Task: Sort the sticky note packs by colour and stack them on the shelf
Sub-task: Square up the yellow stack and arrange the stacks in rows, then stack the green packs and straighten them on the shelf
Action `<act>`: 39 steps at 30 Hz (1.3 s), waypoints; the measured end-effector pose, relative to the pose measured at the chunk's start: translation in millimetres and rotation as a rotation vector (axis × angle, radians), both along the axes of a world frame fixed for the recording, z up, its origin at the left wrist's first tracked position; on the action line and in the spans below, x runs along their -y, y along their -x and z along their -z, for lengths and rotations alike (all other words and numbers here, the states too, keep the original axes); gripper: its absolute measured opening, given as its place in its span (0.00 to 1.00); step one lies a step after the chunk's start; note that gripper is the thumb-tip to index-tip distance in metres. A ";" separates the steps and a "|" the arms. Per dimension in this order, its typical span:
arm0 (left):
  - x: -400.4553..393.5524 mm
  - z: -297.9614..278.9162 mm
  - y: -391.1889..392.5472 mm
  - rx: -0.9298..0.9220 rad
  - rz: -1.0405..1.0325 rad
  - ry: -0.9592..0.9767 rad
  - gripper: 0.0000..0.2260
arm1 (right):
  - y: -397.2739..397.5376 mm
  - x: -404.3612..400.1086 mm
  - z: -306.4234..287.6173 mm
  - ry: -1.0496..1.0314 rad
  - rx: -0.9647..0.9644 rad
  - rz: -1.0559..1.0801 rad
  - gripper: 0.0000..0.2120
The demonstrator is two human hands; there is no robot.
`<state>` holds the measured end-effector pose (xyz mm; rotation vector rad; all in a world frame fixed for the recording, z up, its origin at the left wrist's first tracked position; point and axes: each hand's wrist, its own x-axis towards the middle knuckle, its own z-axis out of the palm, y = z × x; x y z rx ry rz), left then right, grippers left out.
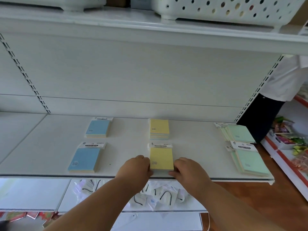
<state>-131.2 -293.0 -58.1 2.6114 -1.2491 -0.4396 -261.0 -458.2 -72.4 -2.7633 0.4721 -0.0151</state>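
On the white shelf lie sticky note packs in three columns. Two blue stacks sit at the left, one at the back and one at the front. Two yellow stacks fill the middle, back and front. Green stacks lie at the right, back and front, both fanned unevenly. My left hand grips the left edge of the front yellow stack. My right hand grips its right edge. The stack rests flat near the shelf's front edge.
White perforated baskets stand on the shelf above. The lower shelf holds small white bags with black cords. A person in a white top and dark trousers stands at the right beside another shelf with coloured packets.
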 end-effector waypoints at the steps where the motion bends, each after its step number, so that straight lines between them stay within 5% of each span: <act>1: -0.1 0.0 -0.3 0.006 0.008 -0.008 0.08 | -0.1 -0.5 0.1 0.005 -0.004 0.004 0.13; 10: -8.2 -10.4 -23.0 -0.103 -0.011 -0.040 0.09 | 11.8 2.6 -12.8 -0.111 0.021 0.094 0.03; 16: 4.2 -16.9 -30.4 -0.533 -0.291 0.237 0.10 | -8.4 7.4 -17.2 -0.374 0.143 0.455 0.12; 30: 16.3 -17.4 -25.7 -0.526 -0.355 0.182 0.10 | -28.1 15.9 -18.8 -0.430 0.035 0.387 0.15; 36: 16.8 -23.6 -43.1 -0.754 -0.505 0.247 0.14 | -34.9 31.3 -23.9 -0.632 0.101 0.580 0.12; 39: 17.3 -29.9 -49.4 -0.482 -0.533 0.278 0.10 | -37.2 33.9 -23.8 -0.655 0.186 0.613 0.10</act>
